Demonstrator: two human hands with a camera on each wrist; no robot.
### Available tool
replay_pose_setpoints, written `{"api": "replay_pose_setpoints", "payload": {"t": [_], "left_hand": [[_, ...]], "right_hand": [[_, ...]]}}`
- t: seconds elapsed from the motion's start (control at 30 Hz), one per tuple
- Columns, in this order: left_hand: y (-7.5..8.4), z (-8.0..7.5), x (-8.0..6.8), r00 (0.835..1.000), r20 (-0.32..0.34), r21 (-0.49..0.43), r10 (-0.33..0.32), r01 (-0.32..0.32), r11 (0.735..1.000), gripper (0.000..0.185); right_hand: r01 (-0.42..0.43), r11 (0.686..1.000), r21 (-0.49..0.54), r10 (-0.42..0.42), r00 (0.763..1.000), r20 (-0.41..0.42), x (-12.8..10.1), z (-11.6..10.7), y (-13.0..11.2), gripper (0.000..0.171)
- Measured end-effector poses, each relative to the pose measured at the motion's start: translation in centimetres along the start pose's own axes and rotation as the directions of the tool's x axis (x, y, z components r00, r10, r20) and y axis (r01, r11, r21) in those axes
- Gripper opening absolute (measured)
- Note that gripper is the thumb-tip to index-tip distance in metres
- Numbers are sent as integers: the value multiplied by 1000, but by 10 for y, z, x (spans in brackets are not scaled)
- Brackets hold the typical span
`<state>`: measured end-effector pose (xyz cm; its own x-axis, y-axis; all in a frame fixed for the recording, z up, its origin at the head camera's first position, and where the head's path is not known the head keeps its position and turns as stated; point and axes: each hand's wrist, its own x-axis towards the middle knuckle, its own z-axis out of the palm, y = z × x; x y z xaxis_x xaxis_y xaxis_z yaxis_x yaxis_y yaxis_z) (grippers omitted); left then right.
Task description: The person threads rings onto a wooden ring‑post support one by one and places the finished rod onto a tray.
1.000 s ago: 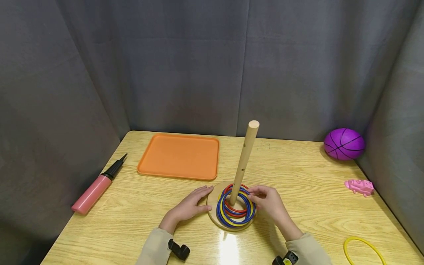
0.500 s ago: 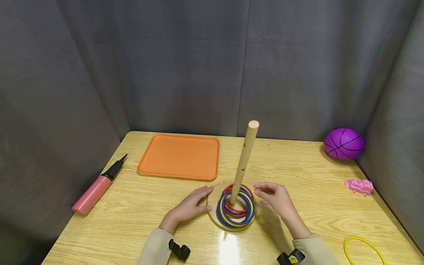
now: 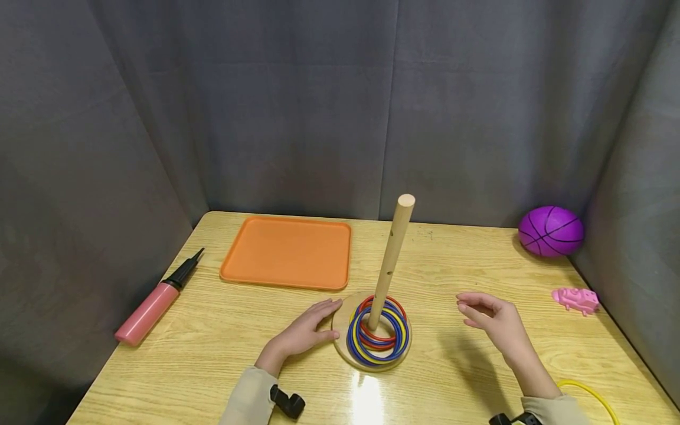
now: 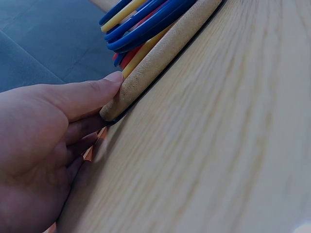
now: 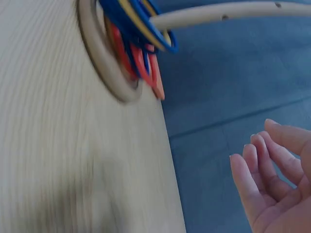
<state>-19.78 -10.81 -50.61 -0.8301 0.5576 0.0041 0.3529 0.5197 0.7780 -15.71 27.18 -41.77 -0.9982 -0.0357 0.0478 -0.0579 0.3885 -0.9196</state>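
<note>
A wooden peg (image 3: 392,260) stands upright on a round wooden base (image 3: 341,319) near the table's front middle. Several red, blue and yellow rings (image 3: 378,337) lie stacked around the peg on the base (image 4: 160,53), and the rings (image 5: 133,39) also show in the right wrist view. My left hand (image 3: 307,330) rests flat on the table with fingertips against the base's left rim (image 4: 114,104). My right hand (image 3: 491,319) hovers to the right of the base, fingers loosely bent, holding nothing (image 5: 272,174).
An orange tray (image 3: 289,251) lies behind the peg at the left. A pink pump (image 3: 154,301) lies by the left edge. A purple ball (image 3: 551,230) and a pink toy (image 3: 576,300) are at the right. A yellow ring (image 3: 589,392) lies near the front right corner.
My right hand let go of the rings on the base and moved right, away from the peg. The left hand stayed against the base.
</note>
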Motion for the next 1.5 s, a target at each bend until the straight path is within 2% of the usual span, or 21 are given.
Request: {"api": "replay_pose_setpoints", "payload": {"t": [0.37,0.47,0.6,0.87,1.1,1.2,1.5], "left_hand": [[0,0,0,1000,-5,-2,0,0,1000,68],[1,0,0,1000,-6,1,-4,4,1000,68],[1,0,-1,1000,-4,1,-8,8,1000,69],[-1,1,0,1000,-3,9,2,-2,1000,69],[-1,0,0,1000,-6,4,4,-4,1000,69],[-1,1,-1,1000,-3,-1,6,-6,1000,69],[-1,1,-1,1000,-9,-5,14,-14,1000,68]], "right_hand": [[40,999,-19,-40,999,-9,-22,-54,28,24],[18,992,-121,-22,999,-31,-31,-68,38,27],[-27,961,-277,9,998,-66,-40,-84,51,36],[-90,919,-385,53,993,-105,-55,-115,77,44],[-104,855,-509,53,992,-114,-65,-136,96,45],[-95,837,-539,53,994,-93,-68,-144,105,43],[-242,819,-520,222,970,-101,-73,-159,132,54]]}}
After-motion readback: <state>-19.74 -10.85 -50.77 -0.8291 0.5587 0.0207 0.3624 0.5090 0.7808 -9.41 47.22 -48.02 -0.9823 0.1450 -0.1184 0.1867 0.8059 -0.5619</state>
